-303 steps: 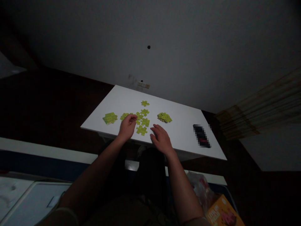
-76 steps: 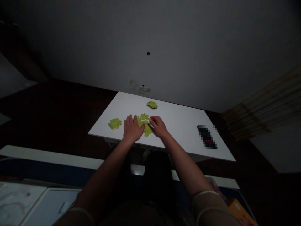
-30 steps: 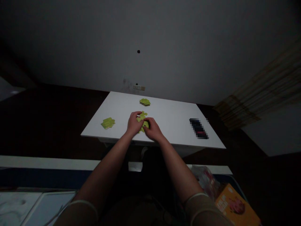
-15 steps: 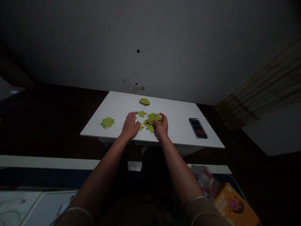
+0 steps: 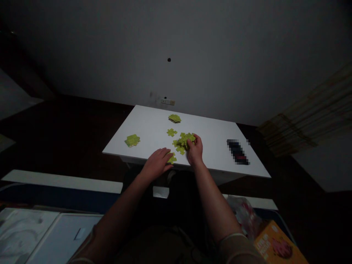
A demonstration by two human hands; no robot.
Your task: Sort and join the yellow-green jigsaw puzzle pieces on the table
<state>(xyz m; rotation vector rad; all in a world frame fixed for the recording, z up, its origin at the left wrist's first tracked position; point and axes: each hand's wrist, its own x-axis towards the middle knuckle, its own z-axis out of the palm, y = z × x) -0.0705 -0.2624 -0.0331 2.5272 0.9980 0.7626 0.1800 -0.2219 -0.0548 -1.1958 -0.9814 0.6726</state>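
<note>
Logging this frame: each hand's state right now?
Left hand: open, fingertips at a green jigsaw piece, holding nothing.
Right hand: curled on a pile of green jigsaw pieces, cannot tell if gripping.

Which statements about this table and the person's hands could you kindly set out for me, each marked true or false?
The right hand touches a cluster of green jigsaw pieces: true.
A small stack of jigsaw pieces lies near the table's far edge: true.
The left hand holds that stack: false; it is at the near edge, beside a lone jigsaw piece.
The tabletop is dark wood: false; it is a white table.
An orange box sits on the tabletop: false; it is off the table, low at the right of the view.
</note>
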